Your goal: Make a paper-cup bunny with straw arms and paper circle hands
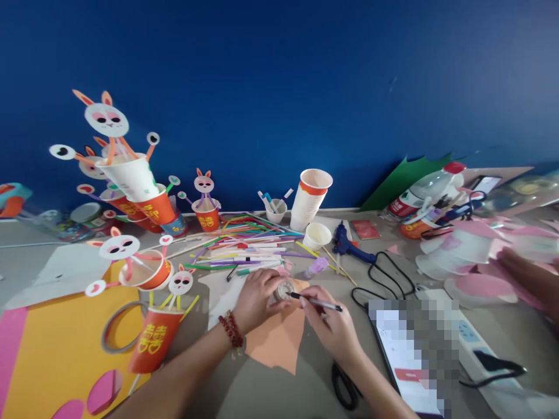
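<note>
My left hand [261, 295], with red bead bracelets at the wrist, presses a small clear round piece [285, 289], like a lid, onto a sheet of peach-orange paper [278, 343]. My right hand [331, 319] grips a black pen [321, 303], its tip at the edge of the round piece. White paper [223, 294] lies partly under the left hand. Just beyond the hands stands a purple glue bottle or marker cap-like object [316, 267]. Black scissor handles [343, 387] show beneath my right forearm.
Paper-cup rabbit figures [151, 340] crowd the left, beside a tape roll [124, 327] on yellow paper [56, 349]. Markers and straws [244, 251] lie behind. A blue glue gun [349, 244], phone [404, 355] and power strip [474, 343] sit right; another person's hand [524, 267] works there.
</note>
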Demonstrator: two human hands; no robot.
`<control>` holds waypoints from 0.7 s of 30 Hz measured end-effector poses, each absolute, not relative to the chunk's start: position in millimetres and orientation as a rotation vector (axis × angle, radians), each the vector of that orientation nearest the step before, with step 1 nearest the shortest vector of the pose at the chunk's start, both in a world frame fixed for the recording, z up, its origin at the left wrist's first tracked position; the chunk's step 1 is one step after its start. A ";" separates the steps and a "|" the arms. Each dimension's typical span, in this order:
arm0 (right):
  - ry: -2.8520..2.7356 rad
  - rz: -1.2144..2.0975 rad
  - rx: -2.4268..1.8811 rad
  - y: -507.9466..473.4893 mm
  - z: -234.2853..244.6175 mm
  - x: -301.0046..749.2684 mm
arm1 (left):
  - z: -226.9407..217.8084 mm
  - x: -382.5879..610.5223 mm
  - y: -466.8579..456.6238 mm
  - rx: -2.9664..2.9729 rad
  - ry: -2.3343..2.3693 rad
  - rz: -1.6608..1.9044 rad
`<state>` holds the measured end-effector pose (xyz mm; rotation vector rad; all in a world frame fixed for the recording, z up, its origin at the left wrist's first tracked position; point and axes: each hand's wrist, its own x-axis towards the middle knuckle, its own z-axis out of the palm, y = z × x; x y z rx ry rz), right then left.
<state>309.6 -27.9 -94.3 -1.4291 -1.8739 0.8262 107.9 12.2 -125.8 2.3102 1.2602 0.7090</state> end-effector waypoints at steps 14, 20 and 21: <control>-2.014 0.788 -1.418 -10.2 -100.3 298.2 | -131.1 106.0 11.5 2.280 1.264 0.735; -2.037 0.750 -1.322 -1.8 -101.8 296.4 | -133.1 105.2 11.6 2.279 1.261 0.741; -2.050 0.736 -1.308 -0.5 -101.6 296.6 | -133.4 105.3 11.7 2.277 1.261 0.743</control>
